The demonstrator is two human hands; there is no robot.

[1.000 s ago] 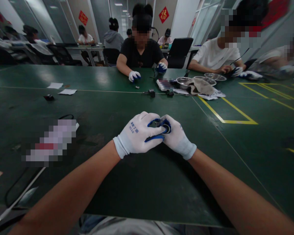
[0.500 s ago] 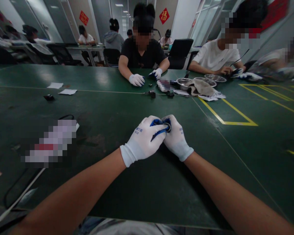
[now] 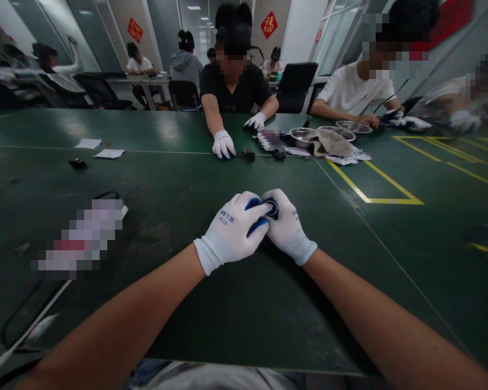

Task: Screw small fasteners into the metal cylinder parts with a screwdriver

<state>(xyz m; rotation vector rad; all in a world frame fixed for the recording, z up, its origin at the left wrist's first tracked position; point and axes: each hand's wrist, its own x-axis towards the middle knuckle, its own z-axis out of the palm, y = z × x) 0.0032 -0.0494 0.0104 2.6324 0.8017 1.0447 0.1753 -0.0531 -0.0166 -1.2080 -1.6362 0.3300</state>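
Observation:
Both my hands, in white gloves with blue palms, meet over the middle of the green table. Between them is a small round dark part with a shiny metal ring (image 3: 272, 207); its exact kind cannot be made out. My right hand (image 3: 288, 228) is closed around the part from the right. From the left, my left hand (image 3: 235, 227) has bent fingers on it, with a finger reaching across to the ring. The gloves cover most of the part.
A blurred-out pale item (image 3: 81, 235) with a cable lies left. A small black object (image 3: 78, 163) and papers (image 3: 109, 154) are beyond it. Across the table, a co-worker's gloved hand (image 3: 223, 145) is beside a small dark part (image 3: 249, 156). Metal bowls (image 3: 301, 137) and a cloth (image 3: 335, 142) stand right.
My hands keep hold of the round part, and its ring now faces up slightly more. Across the table, the co-worker's hand has reached forward to the small dark parts.

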